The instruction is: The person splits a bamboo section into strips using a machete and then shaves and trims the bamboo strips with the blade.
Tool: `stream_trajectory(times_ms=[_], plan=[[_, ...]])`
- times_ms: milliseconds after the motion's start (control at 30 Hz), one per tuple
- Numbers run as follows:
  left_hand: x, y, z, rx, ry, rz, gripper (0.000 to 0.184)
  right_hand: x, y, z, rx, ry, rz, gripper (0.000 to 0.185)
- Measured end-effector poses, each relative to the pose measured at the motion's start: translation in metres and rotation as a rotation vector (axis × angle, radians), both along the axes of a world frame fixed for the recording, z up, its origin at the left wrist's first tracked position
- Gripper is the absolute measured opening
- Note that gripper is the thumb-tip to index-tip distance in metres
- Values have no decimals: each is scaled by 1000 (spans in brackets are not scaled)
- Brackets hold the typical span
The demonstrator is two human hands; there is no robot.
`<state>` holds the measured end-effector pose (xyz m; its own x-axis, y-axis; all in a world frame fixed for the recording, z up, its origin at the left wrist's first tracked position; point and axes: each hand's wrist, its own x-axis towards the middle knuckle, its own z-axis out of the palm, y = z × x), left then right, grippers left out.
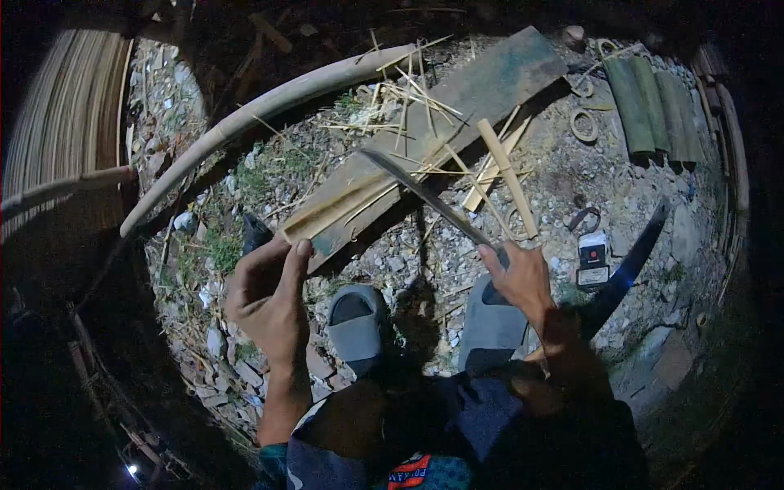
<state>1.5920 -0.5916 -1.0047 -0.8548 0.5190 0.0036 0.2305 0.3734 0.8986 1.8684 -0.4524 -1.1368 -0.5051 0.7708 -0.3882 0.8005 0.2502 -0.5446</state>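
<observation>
My left hand [273,298] pinches the near end of a split bamboo piece [339,204], which lies along a wooden plank [490,86]. My right hand [523,278] is closed around a long curved knife [420,189]; its handle is mostly hidden in my fist. The blade runs up and left, its tip over the bamboo piece; whether it touches, I cannot tell. Thin bamboo sticks [416,102] are scattered across the plank. To its right lie a thicker bamboo stick [508,180] and a flat bamboo strip [488,178].
A long bamboo pole [261,110] curves behind the plank. Green bamboo sections [645,106] lie at the back right, near a bamboo ring [583,126]. A small pack [593,260] rests on the gravel. My feet wear grey slides [357,327].
</observation>
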Motion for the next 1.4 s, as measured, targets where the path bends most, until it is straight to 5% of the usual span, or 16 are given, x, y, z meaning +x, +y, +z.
stream_trajectory(times_ms=[167,233,400,633,1400], plan=[[1,-9,-9,103,115,-105,30,6,-12,6,24,68,-56,55],[-1,-12,-12,104,201,-273,34,-1,-10,39,-49,162,-4,52],[9,1,1,0,312,-262,38,-31,-8,111,-238,297,169,50],[6,-5,-3,67,269,-218,56,-39,-12,111,-285,368,189,45],[5,3,-1,25,276,-173,49,-35,-8,93,-175,378,181,41]])
